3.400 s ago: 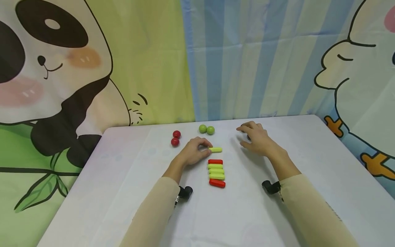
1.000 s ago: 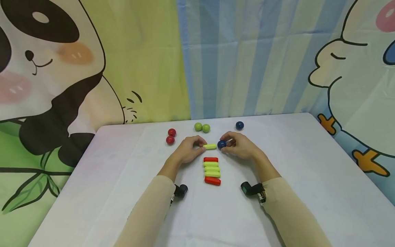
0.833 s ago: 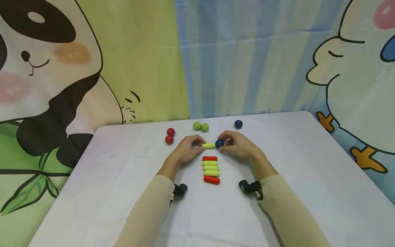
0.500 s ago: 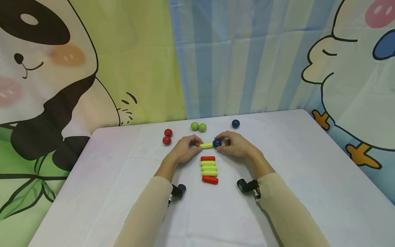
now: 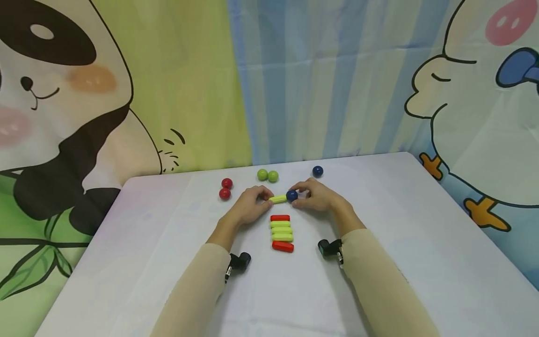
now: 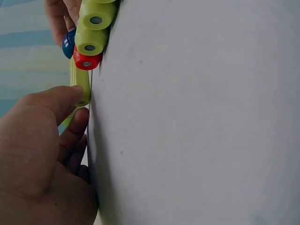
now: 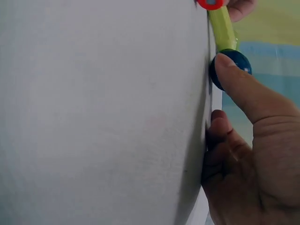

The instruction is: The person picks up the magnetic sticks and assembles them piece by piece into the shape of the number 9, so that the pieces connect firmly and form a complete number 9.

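Observation:
My left hand (image 5: 249, 206) pinches one end of a yellow-green magnetic building rod (image 5: 278, 199) between thumb and fingers. At the rod's other end, a dark blue ball (image 5: 292, 195) is held by my right hand (image 5: 317, 196). Ball and rod end meet in the head view and in the right wrist view, where the thumb lies across the blue ball (image 7: 241, 61). Nearer me is a stacked row of rods: a red rod (image 5: 280, 218) at the far end, several yellow-green rods (image 5: 281, 230), and a slightly skewed red rod (image 5: 282, 246) at the near end. Grey discs show on the rods' ends in the left wrist view.
Two red balls (image 5: 225, 188) lie left of my left hand. Two green balls (image 5: 267, 175) sit side by side near the back edge, and a second blue ball (image 5: 317, 171) is farther right. A white cloth covers the table (image 5: 168, 262); a printed curtain (image 5: 202, 93) hangs behind.
My right hand has come from the back right of the table, bringing a blue ball to the free end of the rod. The left hand has kept its pinch on the rod.

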Available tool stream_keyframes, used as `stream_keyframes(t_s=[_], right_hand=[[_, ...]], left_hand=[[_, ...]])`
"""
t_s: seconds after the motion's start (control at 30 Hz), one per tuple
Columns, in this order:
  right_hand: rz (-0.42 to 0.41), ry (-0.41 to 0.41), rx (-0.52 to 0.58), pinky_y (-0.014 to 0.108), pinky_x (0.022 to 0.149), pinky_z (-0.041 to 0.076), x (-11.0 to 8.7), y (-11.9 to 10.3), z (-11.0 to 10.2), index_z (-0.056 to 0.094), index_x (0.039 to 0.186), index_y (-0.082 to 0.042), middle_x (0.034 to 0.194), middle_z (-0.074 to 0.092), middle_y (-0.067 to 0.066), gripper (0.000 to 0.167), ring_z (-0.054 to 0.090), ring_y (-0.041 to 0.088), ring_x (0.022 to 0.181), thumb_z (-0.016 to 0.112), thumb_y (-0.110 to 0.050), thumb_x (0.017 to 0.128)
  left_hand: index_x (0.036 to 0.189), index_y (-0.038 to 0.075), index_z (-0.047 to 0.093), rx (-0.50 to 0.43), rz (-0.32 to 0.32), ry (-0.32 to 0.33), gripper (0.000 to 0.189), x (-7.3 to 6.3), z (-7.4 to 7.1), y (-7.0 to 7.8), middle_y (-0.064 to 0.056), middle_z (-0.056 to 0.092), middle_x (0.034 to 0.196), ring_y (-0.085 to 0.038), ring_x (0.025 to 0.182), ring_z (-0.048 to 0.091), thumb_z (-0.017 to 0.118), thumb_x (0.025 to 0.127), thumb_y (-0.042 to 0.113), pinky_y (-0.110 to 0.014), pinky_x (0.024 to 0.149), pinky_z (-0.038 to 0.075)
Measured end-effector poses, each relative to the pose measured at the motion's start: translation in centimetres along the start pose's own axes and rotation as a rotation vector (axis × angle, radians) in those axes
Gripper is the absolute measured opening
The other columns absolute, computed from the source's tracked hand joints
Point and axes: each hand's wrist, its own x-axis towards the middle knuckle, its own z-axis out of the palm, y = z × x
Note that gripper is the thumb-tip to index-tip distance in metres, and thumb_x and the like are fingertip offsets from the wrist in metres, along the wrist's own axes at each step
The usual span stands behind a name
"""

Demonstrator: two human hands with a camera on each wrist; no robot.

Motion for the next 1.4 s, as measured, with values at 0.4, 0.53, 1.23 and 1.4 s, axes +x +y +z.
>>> stream_keyframes(t_s=[0.4,0.53,1.23,1.4], right_hand=[[0.023,-0.013,-0.009,0.051,0.101,0.047,0.1,0.6,-0.3,0.057,0.146,-0.029,0.137,0.056,0.012,0.057,0.055,0.029,0.114,0.074,-0.045,0.093],[0.011,-0.035,0.005,0.047,0.100,0.047,0.7,0.1,-0.1,0.057,0.147,-0.031,0.134,0.057,0.010,0.055,0.054,0.028,0.113,0.072,-0.044,0.095],[0.035,-0.042,-0.034,0.048,0.103,0.045,-0.1,0.1,-0.2,0.058,0.145,-0.035,0.132,0.055,0.008,0.048,0.052,0.028,0.118,0.067,-0.044,0.099],[0.019,-0.051,-0.028,0.050,0.105,0.044,-0.1,0.1,-0.1,0.057,0.145,-0.033,0.134,0.054,0.009,0.049,0.052,0.029,0.119,0.067,-0.044,0.099]], left_hand=[[0.136,0.024,0.061,0.494,0.113,-0.041,0.038,-0.9,-1.6,1.8,-0.009,0.052,0.137,-0.031,0.131,0.045,0.065,0.099,0.022,-0.052,0.113,0.042],[0.141,0.020,0.059,0.522,0.125,0.005,0.044,-1.4,-3.3,1.6,-0.012,0.050,0.142,-0.034,0.138,0.040,0.066,0.098,0.023,-0.056,0.115,0.037],[0.141,0.016,0.058,0.467,0.134,0.007,0.054,-2.3,-8.0,-1.1,-0.015,0.046,0.147,-0.041,0.139,0.034,0.075,0.092,0.032,-0.060,0.106,0.031],[0.139,0.014,0.060,0.456,0.118,0.024,0.052,-2.8,-8.4,-1.5,-0.015,0.048,0.142,-0.039,0.135,0.036,0.076,0.091,0.029,-0.057,0.102,0.031]])
